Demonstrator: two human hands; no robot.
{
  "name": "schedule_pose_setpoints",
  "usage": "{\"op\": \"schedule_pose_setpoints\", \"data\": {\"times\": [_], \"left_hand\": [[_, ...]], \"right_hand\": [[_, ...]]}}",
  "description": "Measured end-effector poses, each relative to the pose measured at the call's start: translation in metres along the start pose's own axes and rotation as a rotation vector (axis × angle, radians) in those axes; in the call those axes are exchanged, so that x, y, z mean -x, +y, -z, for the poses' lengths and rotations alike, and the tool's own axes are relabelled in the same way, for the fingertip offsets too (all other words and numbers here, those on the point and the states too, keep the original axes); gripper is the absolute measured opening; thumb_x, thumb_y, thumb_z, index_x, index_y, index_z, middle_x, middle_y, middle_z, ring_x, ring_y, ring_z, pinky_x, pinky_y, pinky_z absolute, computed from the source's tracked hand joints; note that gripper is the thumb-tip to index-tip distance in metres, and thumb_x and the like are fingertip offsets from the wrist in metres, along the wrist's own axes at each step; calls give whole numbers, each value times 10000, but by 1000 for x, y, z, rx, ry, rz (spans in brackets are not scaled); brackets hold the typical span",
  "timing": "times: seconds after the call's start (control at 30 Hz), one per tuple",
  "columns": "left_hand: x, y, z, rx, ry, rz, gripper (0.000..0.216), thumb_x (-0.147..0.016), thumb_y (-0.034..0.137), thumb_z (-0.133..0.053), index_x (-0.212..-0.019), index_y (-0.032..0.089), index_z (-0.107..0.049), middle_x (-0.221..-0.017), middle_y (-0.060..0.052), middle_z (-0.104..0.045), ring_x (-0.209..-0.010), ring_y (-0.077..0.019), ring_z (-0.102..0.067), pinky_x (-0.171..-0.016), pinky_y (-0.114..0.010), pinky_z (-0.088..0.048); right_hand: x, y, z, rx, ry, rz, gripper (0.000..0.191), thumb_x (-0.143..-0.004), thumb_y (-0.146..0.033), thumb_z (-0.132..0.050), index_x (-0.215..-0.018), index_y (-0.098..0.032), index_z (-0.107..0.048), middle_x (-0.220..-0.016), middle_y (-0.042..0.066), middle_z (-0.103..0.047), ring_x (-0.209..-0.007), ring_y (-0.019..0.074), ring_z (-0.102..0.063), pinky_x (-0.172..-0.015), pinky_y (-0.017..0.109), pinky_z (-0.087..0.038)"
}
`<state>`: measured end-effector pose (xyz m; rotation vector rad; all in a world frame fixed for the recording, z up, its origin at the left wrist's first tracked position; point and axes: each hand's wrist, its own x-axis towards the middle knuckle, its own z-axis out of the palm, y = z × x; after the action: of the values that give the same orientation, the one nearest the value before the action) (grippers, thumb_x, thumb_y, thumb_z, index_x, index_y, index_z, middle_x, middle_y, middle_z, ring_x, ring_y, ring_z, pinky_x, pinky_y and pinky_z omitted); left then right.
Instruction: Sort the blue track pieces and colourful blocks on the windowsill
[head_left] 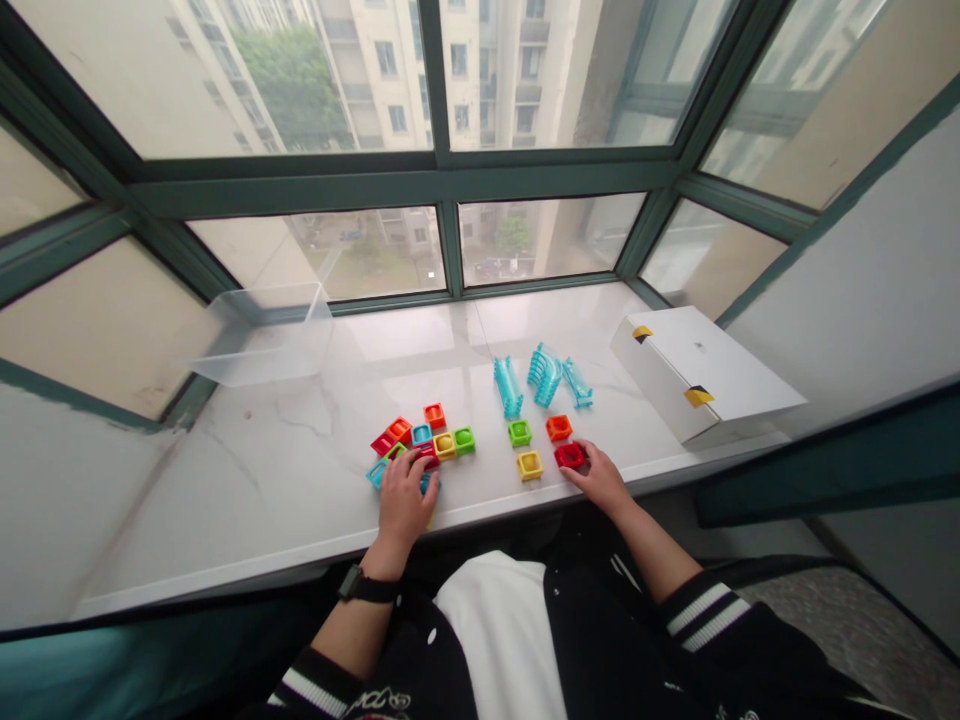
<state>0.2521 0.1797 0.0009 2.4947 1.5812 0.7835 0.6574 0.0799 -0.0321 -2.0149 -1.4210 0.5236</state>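
Note:
My right hand (pixel 601 480) has its thumb and fingers around a red block (pixel 569 456) with a hollow top. Around that block stand an orange block (pixel 559 428), a green block (pixel 519 433) and a yellow block (pixel 529 465). My left hand (pixel 405 498) lies over the near side of a cluster of coloured blocks, fingers apart and partly hiding them. In that cluster I see a blue block (pixel 421 435), a yellow block (pixel 445 445), a green block (pixel 464 440) and an orange-red block (pixel 434 415).
Behind the right-hand blocks lie three translucent turquoise track pieces, one curved piece (pixel 545 374) among them. A white box (pixel 705 365) sits on the right. At the back left stands a clear plastic bin (pixel 262 365). Windows enclose the white marbled ledge (pixel 300 500).

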Motion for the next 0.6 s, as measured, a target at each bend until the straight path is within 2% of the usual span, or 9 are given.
{"op": "schedule_pose_setpoints", "data": {"times": [0.1, 0.17, 0.3, 0.43, 0.6], "left_hand": [[0, 0, 0, 8, 3, -1, 304, -985, 331, -571, -1240, 223, -696, -1380, -145, -641, -1327, -350, -553, -1173, -549, -401], [0, 0, 0, 12, 1, 1, 306, -984, 329, -570, -1243, 224, -697, -1382, -143, -642, -1327, -349, -553, -1175, -552, -398], [0, -1, -1, 9, -2, -4, 306, -993, 340, -564, -1243, 220, -693, -1382, -144, -639, -1323, -350, -553, -1171, -541, -400], [0, -2, -2, 3, 2, -2, 299, -996, 339, -560, -1244, 231, -687, -1386, -139, -637, -1329, -349, -550, -1178, -544, -391], [0, -2, -2, -5, -2, -2, 305, -1000, 344, -555, -1248, 223, -684, -1389, -137, -633, -1330, -344, -549, -1176, -535, -397]], "right_hand": [[0, 1, 1, -75, -25, -27, 728, -781, -499, -786, -1406, -210, -550, -1363, 152, -661, -1233, 323, -642, -1100, 491, -507], [-2, 1, 3, -162, -35, -84, 785, -788, -538, -780, -1454, -217, -516, -1411, 158, -632, -1186, 304, -669, -1049, 472, -548], [-16, 0, 11, -251, 72, -162, 674, -871, -577, -672, -1434, -229, -545, -1392, 150, -642, -1142, 284, -684, -949, 444, -594], [-42, -10, 19, -170, 125, -91, 585, -890, -509, -651, -1399, -227, -590, -1317, 129, -677, -1113, 269, -687, -944, 431, -588], [-70, -28, 17, 75, 16, -40, 591, -855, -442, -728, -1387, -205, -627, -1322, 143, -669, -1118, 275, -690, -999, 413, -554]]}}
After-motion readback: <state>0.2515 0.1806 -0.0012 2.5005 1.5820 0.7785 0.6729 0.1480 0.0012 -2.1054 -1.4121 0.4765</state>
